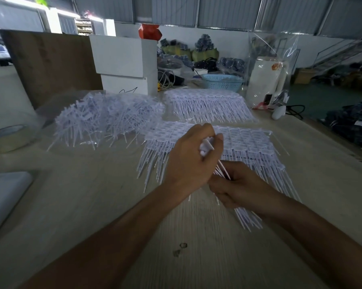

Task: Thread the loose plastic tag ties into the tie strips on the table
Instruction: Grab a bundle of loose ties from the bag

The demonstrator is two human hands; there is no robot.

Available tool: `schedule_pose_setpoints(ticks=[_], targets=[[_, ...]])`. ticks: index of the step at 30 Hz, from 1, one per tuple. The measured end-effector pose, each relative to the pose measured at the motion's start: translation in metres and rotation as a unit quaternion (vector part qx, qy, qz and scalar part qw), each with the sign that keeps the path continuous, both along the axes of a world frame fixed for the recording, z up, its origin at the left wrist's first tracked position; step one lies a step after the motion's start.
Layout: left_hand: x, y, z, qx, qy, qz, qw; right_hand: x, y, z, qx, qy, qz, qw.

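A big heap of loose white tag ties (105,119) lies on the table at the left. Two flat stacks of tie strips lie to its right: a far stack (207,105) and a near stack (249,147) with its tails pointing toward me. My left hand (190,159) hovers over the near stack and pinches the heads of a few ties (206,146) between thumb and fingers. My right hand (238,184), just below it, grips a bundle of tie tails (249,220) that sticks out past the wrist.
White boxes (123,63) and a brown board (50,63) stand behind the heap. A tape roll (7,138) and a pale flat object (4,197) sit at the left edge. A blue basket (222,81), a clear bag (270,69) and a white device (279,112) stand at the back right.
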State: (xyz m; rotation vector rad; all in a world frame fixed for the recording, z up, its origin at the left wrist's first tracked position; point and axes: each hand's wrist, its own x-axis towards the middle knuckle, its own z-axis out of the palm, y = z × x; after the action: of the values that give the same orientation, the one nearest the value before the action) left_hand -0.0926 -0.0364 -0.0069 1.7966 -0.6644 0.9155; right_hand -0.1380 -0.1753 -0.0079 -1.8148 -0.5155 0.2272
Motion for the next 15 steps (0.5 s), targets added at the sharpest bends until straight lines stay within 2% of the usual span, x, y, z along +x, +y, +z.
schedule_pose_setpoints(ticks=[6, 12, 15], targets=[[0.015, 0.017, 0.0, -0.091, 0.084, 0.042, 0.991, 0.002, -0.003, -0.004, -0.122, -0.089, -0.016, 0.988], [0.029, 0.025, 0.001, -0.145, 0.113, 0.082, 0.98, 0.006, -0.005, -0.009, -0.094, -0.051, -0.029, 0.994], [0.031, 0.028, -0.003, -0.145, 0.143, 0.066, 0.977, 0.008, -0.007, -0.011, -0.087, -0.052, -0.056, 0.993]])
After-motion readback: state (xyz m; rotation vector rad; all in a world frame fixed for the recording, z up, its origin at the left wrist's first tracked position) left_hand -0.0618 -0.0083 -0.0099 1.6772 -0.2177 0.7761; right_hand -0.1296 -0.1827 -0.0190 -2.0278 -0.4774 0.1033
